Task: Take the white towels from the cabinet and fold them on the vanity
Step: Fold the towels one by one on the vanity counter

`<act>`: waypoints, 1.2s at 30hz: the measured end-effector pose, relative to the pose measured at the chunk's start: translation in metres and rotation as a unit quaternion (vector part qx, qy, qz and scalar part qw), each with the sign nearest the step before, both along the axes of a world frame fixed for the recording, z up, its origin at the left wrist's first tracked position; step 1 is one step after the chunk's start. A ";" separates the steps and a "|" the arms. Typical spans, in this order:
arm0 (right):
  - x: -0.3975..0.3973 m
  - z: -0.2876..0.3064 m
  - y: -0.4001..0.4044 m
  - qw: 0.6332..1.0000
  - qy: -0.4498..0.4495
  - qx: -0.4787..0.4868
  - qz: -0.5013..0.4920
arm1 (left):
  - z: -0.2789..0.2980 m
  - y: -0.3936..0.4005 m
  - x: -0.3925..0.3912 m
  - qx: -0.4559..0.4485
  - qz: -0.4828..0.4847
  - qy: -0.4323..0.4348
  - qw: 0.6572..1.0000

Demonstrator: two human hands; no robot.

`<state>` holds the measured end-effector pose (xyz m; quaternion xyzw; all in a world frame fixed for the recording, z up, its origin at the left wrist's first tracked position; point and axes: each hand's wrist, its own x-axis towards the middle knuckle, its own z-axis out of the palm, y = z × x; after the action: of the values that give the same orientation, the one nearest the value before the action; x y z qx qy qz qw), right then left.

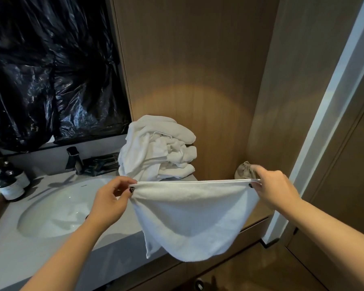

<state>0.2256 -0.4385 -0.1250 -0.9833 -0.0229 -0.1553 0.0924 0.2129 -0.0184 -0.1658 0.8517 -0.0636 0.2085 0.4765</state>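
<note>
Head | both hands (left hand (111, 198), right hand (273, 189)) pinch fluffy white towel (193, 217)

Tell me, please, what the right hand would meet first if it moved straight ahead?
Probably the small beige pouch just beyond the right hand, then the wooden wall; depth is hard to judge.

White towel (194, 217) stretched taut between left hand (111, 201) and right hand (275, 189), top corners pinched, doubled, hanging over bench (29, 259) edge. Loose towel pile (158, 149) behind, near sink (57, 208), faucet (74, 159), two bottles (12, 183).
</note>
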 end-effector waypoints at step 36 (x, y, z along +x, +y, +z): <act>0.043 -0.043 0.013 0.961 -0.017 0.275 0.013 | -0.046 -0.020 -0.028 -0.277 0.136 0.146 0.940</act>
<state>0.2681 -0.4253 -0.1679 -0.9169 0.0067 -0.1711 0.3604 0.1851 -0.0383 -0.2114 0.7077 0.1831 0.1543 0.6647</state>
